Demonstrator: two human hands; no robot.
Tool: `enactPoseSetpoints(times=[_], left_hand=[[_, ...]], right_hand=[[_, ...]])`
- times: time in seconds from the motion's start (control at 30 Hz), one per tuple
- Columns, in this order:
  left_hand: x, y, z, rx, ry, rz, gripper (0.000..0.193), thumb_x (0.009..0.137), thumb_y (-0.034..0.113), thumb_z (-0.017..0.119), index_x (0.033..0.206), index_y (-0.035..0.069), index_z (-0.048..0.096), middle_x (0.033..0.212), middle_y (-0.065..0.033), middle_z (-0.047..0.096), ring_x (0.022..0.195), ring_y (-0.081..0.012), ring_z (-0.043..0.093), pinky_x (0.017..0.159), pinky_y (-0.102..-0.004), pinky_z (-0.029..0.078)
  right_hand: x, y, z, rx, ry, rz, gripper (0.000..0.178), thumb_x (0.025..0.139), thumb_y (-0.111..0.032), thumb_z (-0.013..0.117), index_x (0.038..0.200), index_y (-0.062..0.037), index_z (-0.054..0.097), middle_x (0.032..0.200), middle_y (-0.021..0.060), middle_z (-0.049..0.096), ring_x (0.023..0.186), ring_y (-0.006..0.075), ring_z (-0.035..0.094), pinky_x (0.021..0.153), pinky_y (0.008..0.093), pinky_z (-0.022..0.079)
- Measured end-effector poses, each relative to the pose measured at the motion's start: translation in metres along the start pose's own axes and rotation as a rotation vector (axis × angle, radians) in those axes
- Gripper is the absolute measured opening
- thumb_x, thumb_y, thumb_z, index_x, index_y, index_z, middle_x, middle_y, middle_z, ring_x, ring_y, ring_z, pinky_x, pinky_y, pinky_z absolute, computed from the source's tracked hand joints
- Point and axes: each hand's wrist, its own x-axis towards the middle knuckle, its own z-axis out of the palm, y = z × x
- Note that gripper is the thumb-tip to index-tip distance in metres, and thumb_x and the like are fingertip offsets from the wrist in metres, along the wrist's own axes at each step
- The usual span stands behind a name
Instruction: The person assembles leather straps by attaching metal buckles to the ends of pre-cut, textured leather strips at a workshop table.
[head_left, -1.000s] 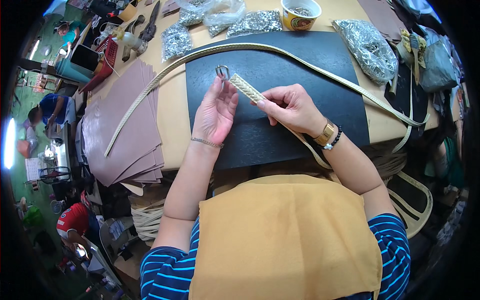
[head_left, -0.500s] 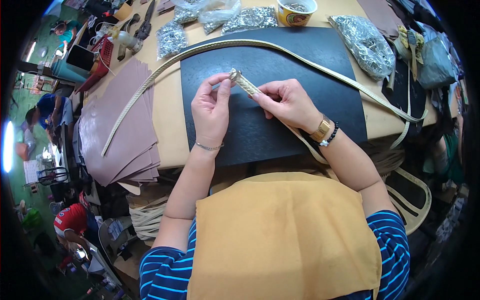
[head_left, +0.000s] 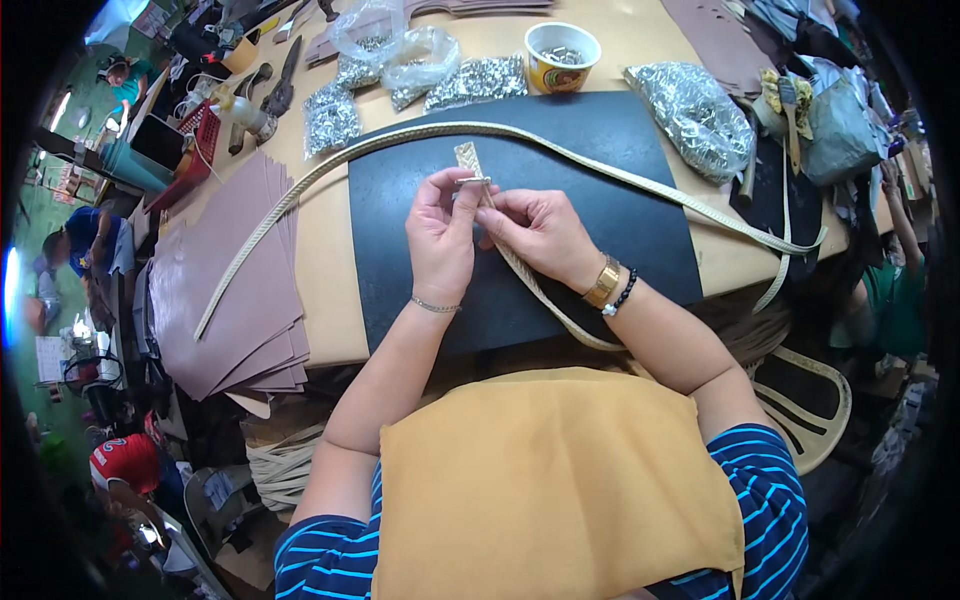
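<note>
A cream braided strap point(head_left: 466, 156) stands with its tip upward between my hands, above a black mat point(head_left: 620, 250). A small silvery metal piece, seemingly a buckle seen edge-on point(head_left: 476, 181), sits across the strap just below that tip. My left hand point(head_left: 442, 235) pinches at the buckle, thumb against fingers. Beside it, my right hand point(head_left: 540, 232) grips the strap just under the metal piece. The strap's length runs down under my right wrist toward the table edge. My fingers cover part of the buckle and strap.
Another braided strap point(head_left: 440, 127) arcs over the mat. Mauve sheets point(head_left: 225, 290) are stacked at left. Bags of metal pieces point(head_left: 477, 84), a tub point(head_left: 563, 58) and a large bag of hardware point(head_left: 690, 120) line the back. A chair point(head_left: 800, 400) stands at right; people work at far left.
The strap has turned more upright, and the metal piece now lies across it below the tip. My right hand has moved left, close to my left hand. The view has shifted slightly.
</note>
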Motion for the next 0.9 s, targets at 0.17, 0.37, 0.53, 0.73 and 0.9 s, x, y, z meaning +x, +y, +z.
enactPoseSetpoints(times=[0.17, 0.37, 0.53, 0.73, 0.9], left_hand=[[0.004, 0.001, -0.008, -0.024, 0.043, -0.040, 0.017, 0.097, 0.006, 0.059, 0.113, 0.005, 0.053, 0.104, -0.0103, 0.065, 0.092, -0.0171, 0.067, 0.081, -0.0285, 0.055], [-0.004, 0.000, -0.008, 0.018, -0.123, 0.000, 0.037, 0.095, -0.003, 0.057, 0.125, 0.004, 0.038, 0.107, -0.0144, 0.065, 0.093, -0.0227, 0.068, 0.085, -0.0318, 0.056], [0.002, -0.001, -0.020, 0.094, 0.015, -0.095, 0.021, 0.089, 0.002, 0.070, 0.107, -0.002, 0.061, 0.097, -0.0095, 0.070, 0.088, -0.0144, 0.068, 0.081, -0.0254, 0.055], [-0.008, 0.006, -0.013, 0.186, 0.031, 0.008, 0.019, 0.087, 0.002, 0.071, 0.105, -0.003, 0.071, 0.098, -0.0088, 0.073, 0.088, -0.0117, 0.067, 0.081, -0.0242, 0.054], [-0.011, 0.004, -0.013, 0.189, 0.017, 0.035, 0.019, 0.089, 0.003, 0.070, 0.107, -0.003, 0.071, 0.100, -0.0086, 0.072, 0.090, -0.0110, 0.067, 0.082, -0.0235, 0.054]], right_hand=[[0.010, -0.006, -0.013, -0.073, 0.114, -0.137, 0.026, 0.090, -0.025, 0.072, 0.094, -0.0001, 0.069, 0.071, -0.0018, 0.064, 0.062, 0.0018, 0.052, 0.056, 0.0197, 0.043], [0.030, -0.038, -0.031, -0.097, -0.034, -0.028, 0.026, 0.092, -0.023, 0.069, 0.106, -0.0007, 0.070, 0.077, -0.0013, 0.066, 0.066, 0.0023, 0.054, 0.056, 0.0190, 0.044], [0.026, -0.048, -0.035, 0.082, -0.165, 0.095, 0.024, 0.094, -0.025, 0.067, 0.103, -0.0038, 0.074, 0.080, 0.0007, 0.069, 0.071, 0.0046, 0.060, 0.057, 0.0199, 0.049], [0.020, -0.048, -0.040, 0.125, -0.143, 0.186, 0.029, 0.088, -0.028, 0.074, 0.106, -0.0043, 0.073, 0.085, 0.0033, 0.072, 0.073, 0.0061, 0.063, 0.059, 0.0202, 0.051], [0.021, -0.039, -0.035, 0.051, -0.122, 0.119, 0.029, 0.086, -0.024, 0.077, 0.105, -0.0032, 0.073, 0.086, 0.0021, 0.072, 0.073, 0.0045, 0.062, 0.061, 0.0193, 0.051]])
